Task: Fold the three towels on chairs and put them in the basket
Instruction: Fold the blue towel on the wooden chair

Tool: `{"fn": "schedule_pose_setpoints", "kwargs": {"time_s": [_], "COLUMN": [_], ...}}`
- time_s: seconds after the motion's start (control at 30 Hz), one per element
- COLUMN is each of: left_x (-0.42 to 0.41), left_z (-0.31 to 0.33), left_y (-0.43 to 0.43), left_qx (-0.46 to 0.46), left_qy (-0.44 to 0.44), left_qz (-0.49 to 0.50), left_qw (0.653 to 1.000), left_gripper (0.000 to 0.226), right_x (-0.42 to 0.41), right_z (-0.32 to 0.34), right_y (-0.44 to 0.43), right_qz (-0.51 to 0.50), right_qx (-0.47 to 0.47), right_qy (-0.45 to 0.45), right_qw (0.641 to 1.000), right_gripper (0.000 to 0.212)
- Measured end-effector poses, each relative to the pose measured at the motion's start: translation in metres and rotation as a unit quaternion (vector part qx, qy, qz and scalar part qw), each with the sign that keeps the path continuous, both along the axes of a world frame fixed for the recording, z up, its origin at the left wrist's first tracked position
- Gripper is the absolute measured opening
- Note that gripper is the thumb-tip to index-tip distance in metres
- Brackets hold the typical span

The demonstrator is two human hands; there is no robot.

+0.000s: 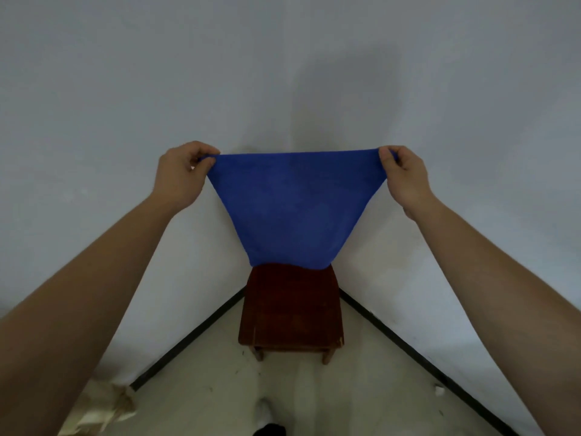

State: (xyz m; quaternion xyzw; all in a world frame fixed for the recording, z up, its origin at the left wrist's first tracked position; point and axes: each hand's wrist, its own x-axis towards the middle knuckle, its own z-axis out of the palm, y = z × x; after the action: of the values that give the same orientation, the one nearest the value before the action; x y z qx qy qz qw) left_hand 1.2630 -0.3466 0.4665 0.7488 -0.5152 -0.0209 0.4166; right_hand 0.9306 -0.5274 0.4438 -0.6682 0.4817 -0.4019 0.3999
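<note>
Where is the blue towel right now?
The blue towel hangs mid-view, stretched between the left hand and right hand, above the wooden chair.

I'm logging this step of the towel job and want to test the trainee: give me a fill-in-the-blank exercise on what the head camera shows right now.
1. The blue cloth towel is held up by ____ hands, the left hand and the right hand.
2. Each hand pinches a top ____ of the towel.
3. Below the towel stands a dark brown wooden ____ in the room's corner.
4. The towel's colour is ____.

Missing words: two; corner; chair; blue
</note>
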Motion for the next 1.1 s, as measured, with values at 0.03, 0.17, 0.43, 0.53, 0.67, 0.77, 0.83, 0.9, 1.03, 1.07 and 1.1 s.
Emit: {"fn": "schedule_pose_setpoints", "kwargs": {"time_s": [0.03, 0.17, 0.43, 0.53, 0.67, 0.77, 0.83, 0.9, 1.03, 1.07, 1.1], "left_x": [-0.005, -0.03, -0.089, -0.108, -0.128, -0.134, -0.133, -0.127, -0.103, -0.091, -0.085], "left_z": [-0.006, -0.062, -0.223, -0.28, -0.332, -0.367, -0.385, -0.396, -0.424, -0.435, -0.441], "left_y": [0.006, 0.038, 0.122, 0.154, 0.186, 0.201, 0.206, 0.201, 0.178, 0.166, 0.158], "left_qx": [0.015, 0.095, 0.284, 0.37, 0.478, 0.531, 0.545, 0.549, 0.518, 0.5, 0.477], "left_qy": [0.001, 0.018, 0.032, 0.059, 0.067, 0.065, 0.072, 0.077, 0.115, 0.129, 0.142], "left_qz": [0.002, 0.004, 0.002, 0.015, -0.001, -0.012, -0.015, -0.016, -0.004, 0.01, 0.027], "left_qw": [1.0, 0.995, 0.958, 0.927, 0.876, 0.845, 0.835, 0.832, 0.847, 0.856, 0.867], "left_gripper": [0.018, 0.017, 0.016, 0.017, 0.011, 0.009, 0.01, 0.01, 0.012, 0.013, 0.016], "right_x": [-0.005, -0.027, -0.075, -0.092, -0.104, -0.108, -0.108, -0.103, -0.083, -0.074, -0.068], "right_z": [-0.008, -0.063, -0.226, -0.284, -0.34, -0.379, -0.395, -0.406, -0.426, -0.433, -0.435], "right_y": [0.004, 0.025, 0.094, 0.127, 0.168, 0.191, 0.199, 0.198, 0.184, 0.176, 0.17], "right_qz": [0.004, 0.017, 0.03, 0.052, 0.078, 0.097, 0.097, 0.089, 0.072, 0.065, 0.064], "right_qx": [0.005, 0.053, 0.191, 0.235, 0.284, 0.321, 0.345, 0.357, 0.345, 0.338, 0.326], "right_qy": [0.004, 0.036, 0.137, 0.183, 0.239, 0.272, 0.279, 0.276, 0.288, 0.292, 0.296], "right_qw": [1.0, 0.998, 0.972, 0.953, 0.925, 0.902, 0.891, 0.888, 0.89, 0.892, 0.896], "right_gripper": [0.027, 0.023, 0.028, 0.03, 0.029, 0.029, 0.027, 0.025, 0.032, 0.033, 0.033]}}
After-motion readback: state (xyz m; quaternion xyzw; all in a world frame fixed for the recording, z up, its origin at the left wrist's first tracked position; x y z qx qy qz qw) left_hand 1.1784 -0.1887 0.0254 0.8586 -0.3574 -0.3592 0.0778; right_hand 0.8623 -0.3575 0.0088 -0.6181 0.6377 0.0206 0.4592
